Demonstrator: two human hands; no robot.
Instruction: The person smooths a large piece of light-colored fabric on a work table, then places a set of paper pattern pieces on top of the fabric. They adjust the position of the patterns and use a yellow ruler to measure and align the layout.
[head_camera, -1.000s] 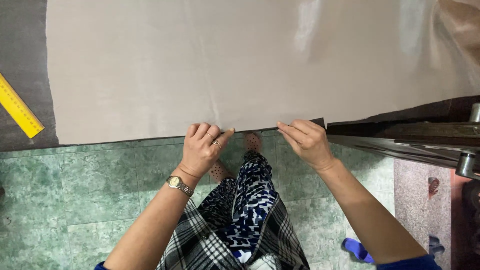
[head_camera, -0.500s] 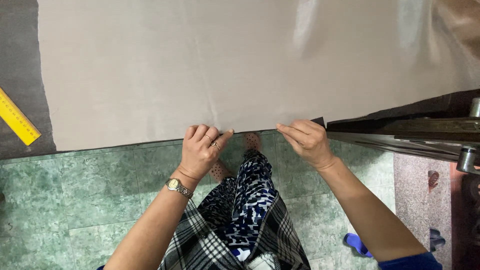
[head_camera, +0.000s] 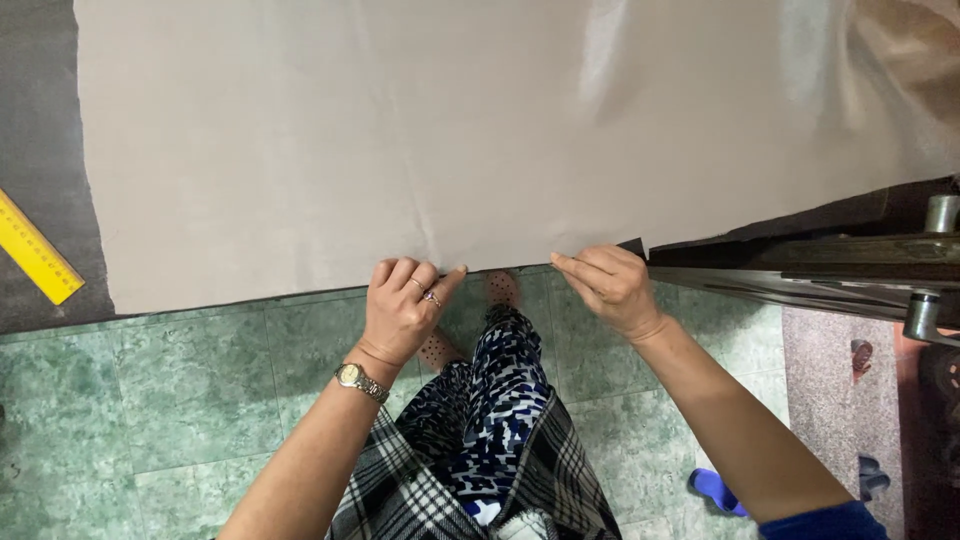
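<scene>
The left hand (head_camera: 402, 305) sits just below the middle of the frame, fingers curled and thumb stretched out, pinching the near edge of a large sheet of pale beige fabric (head_camera: 450, 140); a ring shows on one finger and a metal wristwatch (head_camera: 359, 381) circles the wrist. The right hand (head_camera: 608, 288), a little to the right of centre, is closed on the same edge, its fingertips pressed together over the hem close to a dark corner of the table. The fabric fills most of the upper frame, spread flat over a dark grey table (head_camera: 40, 150), its lower edge running from the left side across to the two hands, with a soft sheen and folds toward the upper right. A yellow ruler (head_camera: 35, 249) lies on the bare table at the left edge, well apart from both hands. At the right, a dark metal machine frame (head_camera: 850, 270) juts in. Below, green marbled floor tiles (head_camera: 150, 400) show, along with the person's patterned blue-and-white clothing (head_camera: 495, 420) and a plaid garment (head_camera: 400, 490).
</scene>
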